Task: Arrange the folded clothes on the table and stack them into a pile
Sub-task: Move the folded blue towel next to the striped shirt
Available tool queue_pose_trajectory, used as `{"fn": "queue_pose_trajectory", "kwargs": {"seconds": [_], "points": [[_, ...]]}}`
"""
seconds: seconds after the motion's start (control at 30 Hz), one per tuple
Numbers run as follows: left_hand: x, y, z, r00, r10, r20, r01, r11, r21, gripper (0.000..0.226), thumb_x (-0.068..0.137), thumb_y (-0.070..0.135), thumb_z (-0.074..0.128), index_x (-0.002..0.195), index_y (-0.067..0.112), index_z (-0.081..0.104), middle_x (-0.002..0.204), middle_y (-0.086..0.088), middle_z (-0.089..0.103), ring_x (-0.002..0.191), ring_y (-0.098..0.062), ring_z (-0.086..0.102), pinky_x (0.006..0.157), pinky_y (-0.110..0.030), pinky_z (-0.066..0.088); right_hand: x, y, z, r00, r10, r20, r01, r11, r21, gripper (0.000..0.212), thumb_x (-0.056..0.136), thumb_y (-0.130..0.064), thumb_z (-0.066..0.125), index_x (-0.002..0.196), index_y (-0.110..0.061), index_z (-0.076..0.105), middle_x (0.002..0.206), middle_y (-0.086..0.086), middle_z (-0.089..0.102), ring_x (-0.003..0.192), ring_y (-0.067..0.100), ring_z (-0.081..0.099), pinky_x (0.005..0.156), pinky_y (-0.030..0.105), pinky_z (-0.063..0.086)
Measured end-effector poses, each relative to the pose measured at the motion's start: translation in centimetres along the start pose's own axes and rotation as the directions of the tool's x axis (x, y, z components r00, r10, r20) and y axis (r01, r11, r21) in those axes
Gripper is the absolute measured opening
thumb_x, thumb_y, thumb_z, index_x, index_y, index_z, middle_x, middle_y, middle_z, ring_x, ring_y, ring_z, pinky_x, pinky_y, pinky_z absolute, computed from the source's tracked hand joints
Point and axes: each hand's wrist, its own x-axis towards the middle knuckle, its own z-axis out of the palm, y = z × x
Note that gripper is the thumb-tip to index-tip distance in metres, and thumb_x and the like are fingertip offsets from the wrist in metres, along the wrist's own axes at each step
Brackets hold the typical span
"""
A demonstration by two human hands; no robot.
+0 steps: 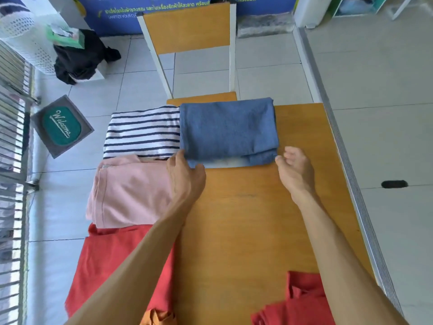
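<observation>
A folded blue garment (227,130) lies at the far end of the wooden table (246,219). My left hand (185,177) pinches its near left corner between thumb and fingers. My right hand (294,171) hovers with fingers apart at its near right corner, the fingertips just touching the fabric. To the left lie a folded navy-and-white striped garment (143,132), a folded pink garment (128,191) and a red garment (112,266), in a row along the table's left edge. Another red garment (302,301) lies near me on the right, partly under my forearm.
A wooden chair (187,29) stands beyond the table's far end. A bit of orange cloth (159,319) shows at the bottom edge. On the tiled floor at left are a welcome mat (62,126), a dark heap of clothes (82,57) and a white basket (25,36).
</observation>
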Motion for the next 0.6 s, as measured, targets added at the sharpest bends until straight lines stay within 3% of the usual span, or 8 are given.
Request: {"fn": "queue_pose_trajectory", "kwargs": {"seconds": [0.13, 0.23, 0.37, 0.47, 0.53, 0.6], "points": [[-8.5, -1.7, 1.0, 0.982, -0.003, 0.189, -0.001, 1.0, 0.02, 0.054, 0.086, 0.017, 0.058, 0.138, 0.007, 0.049, 0.136, -0.017, 0.048, 0.123, -0.032, 0.049, 0.106, -0.042, 0.04, -6.7, 3.2, -2.7, 0.995, 0.066, -0.075, -0.064, 0.997, 0.035, 0.029, 0.1, -0.02, 0.061, 0.129, -0.018, 0.063, 0.129, -0.001, 0.066, 0.106, 0.009, 0.06, 0.09, 0.023, 0.046], [-13.5, -3.2, 2.1, 0.934, 0.0, 0.358, -0.014, 0.999, 0.037, 0.049, 0.088, 0.017, 0.06, 0.135, 0.009, 0.052, 0.129, -0.01, 0.058, 0.112, -0.024, 0.059, 0.097, -0.031, 0.045, -11.4, 5.5, -3.7, 0.99, 0.094, -0.101, -0.091, 0.995, 0.031, 0.029, 0.1, -0.018, 0.061, 0.128, -0.017, 0.062, 0.127, 0.0, 0.067, 0.107, 0.01, 0.062, 0.088, 0.021, 0.044], [-19.3, -4.0, 3.6, 0.791, -0.005, 0.611, -0.066, 0.993, 0.094, 0.047, 0.091, 0.029, 0.06, 0.135, 0.015, 0.052, 0.125, -0.001, 0.064, 0.104, -0.018, 0.065, 0.079, -0.023, 0.044, -16.5, 8.2, -5.1, 0.991, 0.066, -0.12, -0.071, 0.997, -0.038, 0.03, 0.099, -0.017, 0.062, 0.128, -0.014, 0.063, 0.128, 0.001, 0.066, 0.12, 0.014, 0.061, 0.093, 0.022, 0.045], [-23.0, -4.6, 4.1, 0.673, -0.037, 0.739, -0.101, 0.985, 0.14, 0.067, 0.083, 0.046, 0.069, 0.138, 0.016, 0.047, 0.119, -0.001, 0.067, 0.108, -0.02, 0.064, 0.084, -0.029, 0.05, -19.1, 10.8, -7.1, 0.97, 0.013, -0.242, -0.064, 0.976, -0.206, 0.033, 0.094, -0.02, 0.066, 0.127, -0.014, 0.065, 0.127, 0.007, 0.067, 0.123, 0.026, 0.058, 0.101, 0.037, 0.045], [-24.9, -5.2, 4.1, 0.574, -0.035, 0.818, -0.212, 0.958, 0.19, 0.092, 0.071, 0.059, 0.076, 0.143, 0.016, 0.039, 0.126, -0.004, 0.062, 0.118, -0.022, 0.058, 0.09, -0.032, 0.048, -20.2, 12.9, -9.0, 0.938, 0.056, -0.341, -0.175, 0.929, -0.327, 0.037, 0.091, -0.024, 0.067, 0.127, -0.018, 0.066, 0.127, 0.009, 0.065, 0.126, 0.033, 0.051, 0.101, 0.046, 0.042], [-26.3, -5.8, 4.3, 0.518, -0.031, 0.855, -0.358, 0.9, 0.249, 0.102, 0.065, 0.061, 0.079, 0.146, 0.018, 0.034, 0.131, -0.007, 0.054, 0.122, -0.027, 0.052, 0.094, -0.037, 0.048, -21.0, 15.0, -11.2, 0.912, 0.189, -0.363, -0.332, 0.861, -0.386, 0.044, 0.089, -0.03, 0.067, 0.132, -0.023, 0.061, 0.134, 0.008, 0.061, 0.132, 0.036, 0.043, 0.103, 0.051, 0.039]]}}
